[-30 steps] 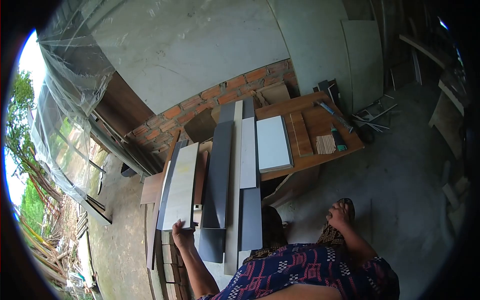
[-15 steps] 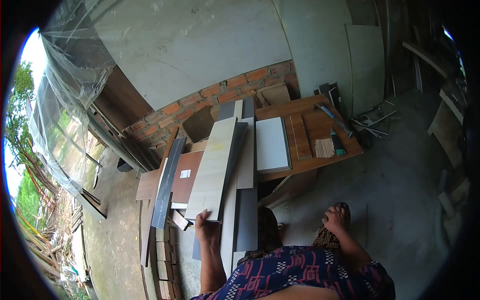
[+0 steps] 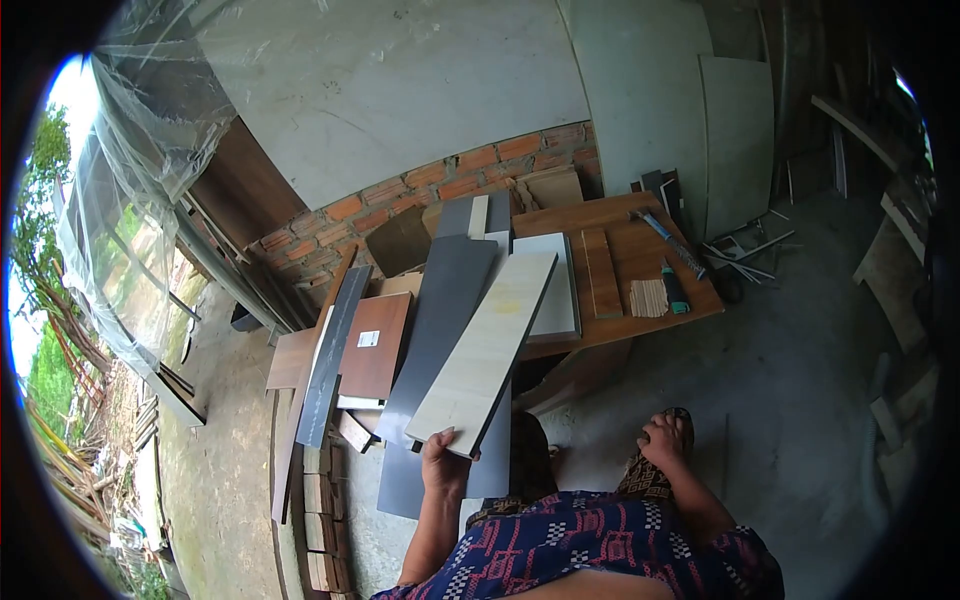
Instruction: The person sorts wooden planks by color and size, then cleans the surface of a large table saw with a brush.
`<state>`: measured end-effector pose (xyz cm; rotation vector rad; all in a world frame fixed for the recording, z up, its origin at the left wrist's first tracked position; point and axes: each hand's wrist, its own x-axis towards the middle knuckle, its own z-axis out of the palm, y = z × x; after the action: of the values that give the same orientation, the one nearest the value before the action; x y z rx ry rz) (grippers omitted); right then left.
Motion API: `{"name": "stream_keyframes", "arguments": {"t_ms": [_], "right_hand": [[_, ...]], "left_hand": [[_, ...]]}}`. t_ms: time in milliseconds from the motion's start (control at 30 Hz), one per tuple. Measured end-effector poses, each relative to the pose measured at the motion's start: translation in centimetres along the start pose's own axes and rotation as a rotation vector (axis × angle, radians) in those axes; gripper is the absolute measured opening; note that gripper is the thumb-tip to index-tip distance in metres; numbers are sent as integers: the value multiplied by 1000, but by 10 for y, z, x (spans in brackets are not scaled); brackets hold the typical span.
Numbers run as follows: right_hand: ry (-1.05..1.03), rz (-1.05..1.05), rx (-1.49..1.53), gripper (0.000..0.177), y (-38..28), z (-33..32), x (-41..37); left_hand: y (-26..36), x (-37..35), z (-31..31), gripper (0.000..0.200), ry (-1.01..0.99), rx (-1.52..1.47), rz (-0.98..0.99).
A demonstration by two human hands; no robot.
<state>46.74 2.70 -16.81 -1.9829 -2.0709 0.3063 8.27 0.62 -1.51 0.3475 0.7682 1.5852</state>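
My left hand [image 3: 447,466] is closed on the near end of a pale wood-grain board [image 3: 490,345], thumb on top. The board lies at a slant over a dark grey board [image 3: 447,300], its far end reaching over a white panel [image 3: 553,310]. Beneath the grey board, another grey panel [image 3: 400,490] shows at the near side. My right hand [image 3: 662,438] rests on my right knee, holding nothing, its fingers apart and a little bent.
A brown tabletop [image 3: 610,215] bears a hammer [image 3: 665,240], a green-and-black tool [image 3: 675,288] and a small ribbed piece [image 3: 648,298]. Reddish-brown boards [image 3: 377,330] and a narrow dark strip [image 3: 335,350] lie left. Bricks [image 3: 320,510] are stacked below. Scrap strips [image 3: 750,258] lie right.
My left hand has swung the pale board rightward and turned it clockwise, uncovering the dark grey board beneath. A pale strip lying beside it is now mostly hidden. My right hand stays on the knee.
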Motion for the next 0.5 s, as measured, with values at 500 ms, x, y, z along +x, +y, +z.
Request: {"name": "stream_keyframes", "arguments": {"t_ms": [500], "right_hand": [[1,16,8,26,4,-1,-2]], "left_hand": [[-14,32,-16,28,132,18,65]]}}
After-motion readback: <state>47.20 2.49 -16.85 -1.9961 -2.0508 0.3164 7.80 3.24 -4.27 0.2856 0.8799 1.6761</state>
